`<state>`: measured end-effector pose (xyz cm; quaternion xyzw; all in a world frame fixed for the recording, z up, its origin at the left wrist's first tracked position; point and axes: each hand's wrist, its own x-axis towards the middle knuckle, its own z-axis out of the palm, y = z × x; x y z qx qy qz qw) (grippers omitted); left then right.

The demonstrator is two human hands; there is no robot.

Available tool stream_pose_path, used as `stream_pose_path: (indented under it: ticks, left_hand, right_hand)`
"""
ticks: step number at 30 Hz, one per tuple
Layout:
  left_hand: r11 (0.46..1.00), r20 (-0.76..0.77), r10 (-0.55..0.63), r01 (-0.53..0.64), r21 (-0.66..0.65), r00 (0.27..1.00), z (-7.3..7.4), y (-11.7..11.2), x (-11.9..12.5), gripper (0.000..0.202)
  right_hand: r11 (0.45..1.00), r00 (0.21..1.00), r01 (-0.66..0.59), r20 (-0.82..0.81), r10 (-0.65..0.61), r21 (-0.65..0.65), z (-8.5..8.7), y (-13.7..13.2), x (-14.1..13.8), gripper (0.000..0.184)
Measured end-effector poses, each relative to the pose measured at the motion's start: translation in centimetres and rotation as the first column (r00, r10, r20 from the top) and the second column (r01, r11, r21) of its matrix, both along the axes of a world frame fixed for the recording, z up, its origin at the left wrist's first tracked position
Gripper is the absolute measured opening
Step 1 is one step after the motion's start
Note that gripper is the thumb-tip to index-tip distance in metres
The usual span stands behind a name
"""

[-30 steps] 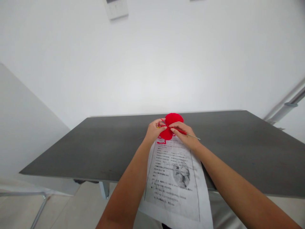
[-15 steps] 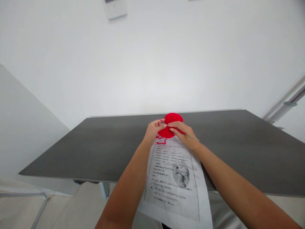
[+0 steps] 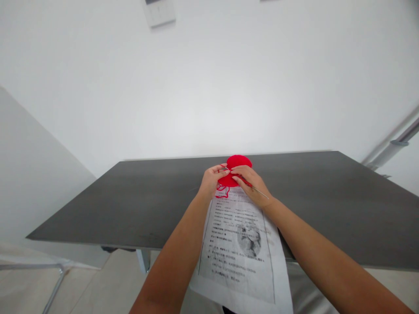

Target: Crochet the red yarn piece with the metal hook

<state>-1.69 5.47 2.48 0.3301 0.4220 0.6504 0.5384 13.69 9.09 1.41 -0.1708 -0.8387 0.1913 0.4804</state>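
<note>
My left hand (image 3: 212, 176) pinches the edge of a round red crochet piece (image 3: 228, 180), with a strand of red yarn (image 3: 223, 192) running by its fingers and trailing below. In my right hand (image 3: 250, 181) is a crochet hook (image 3: 260, 192) with a red grip and a thin metal shaft. Its tip lies close to my left fingertips; exactly where it meets the stitches is too small to tell. Just behind my hands sits a red yarn ball (image 3: 239, 161). Under the crochet piece lies a printed sheet (image 3: 225, 244), hanging over the table's front edge.
The dark grey table (image 3: 157, 192) stands against a white wall (image 3: 209, 87). A metal pipe (image 3: 399, 137) runs along the right side. At lower left there is a metal frame (image 3: 54, 285) near the floor.
The outer end of the crochet hook has swung down and slightly left as my right hand turns. My left hand keeps its pinch almost in place.
</note>
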Motion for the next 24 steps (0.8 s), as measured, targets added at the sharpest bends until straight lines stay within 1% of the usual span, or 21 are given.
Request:
stream_pose_path:
  ticks: [4, 8, 12, 16, 20, 24]
  left_hand:
    - [1.000, -0.038, -0.003, 0.003, 0.020, 0.999, -0.15, 0.07, -0.02, 0.047]
    - [1.000, -0.069, 0.006, -0.004, 0.031, 0.998, -0.21, 0.11, 0.02, 0.049]
    - [0.999, -0.165, 0.033, -0.026, 0.045, 0.986, -0.22, 0.09, -0.04, 0.052]
    - [0.996, -0.279, 0.069, -0.052, 0.066, 0.958, -0.30, 0.16, -0.19, 0.050]
    - [0.995, -0.374, 0.073, -0.044, 0.086, 0.924, -0.55, 0.43, -0.34, 0.047]
    - [0.993, -0.468, 0.092, -0.048, 0.105, 0.879, -1.02, 0.84, -0.78, 0.046]
  right_hand:
    - [1.000, 1.000, -0.001, 0.007, 0.000, 0.025, 0.02, -0.15, -0.09, 0.017]
    - [0.998, 0.999, 0.026, 0.025, -0.027, 0.053, -0.06, -0.18, -0.12, 0.016]
    - [0.997, 0.999, 0.032, 0.034, -0.035, 0.067, -0.18, -0.06, -0.10, 0.014]
    - [0.998, 0.999, 0.032, 0.042, -0.035, 0.062, -0.31, 0.18, 0.05, 0.013]
    - [0.999, 1.000, 0.028, 0.014, -0.028, 0.041, -0.45, 0.40, 0.21, 0.013]
    - [1.000, 1.000, 0.023, -0.012, -0.023, -0.013, -0.32, 0.36, 0.29, 0.012]
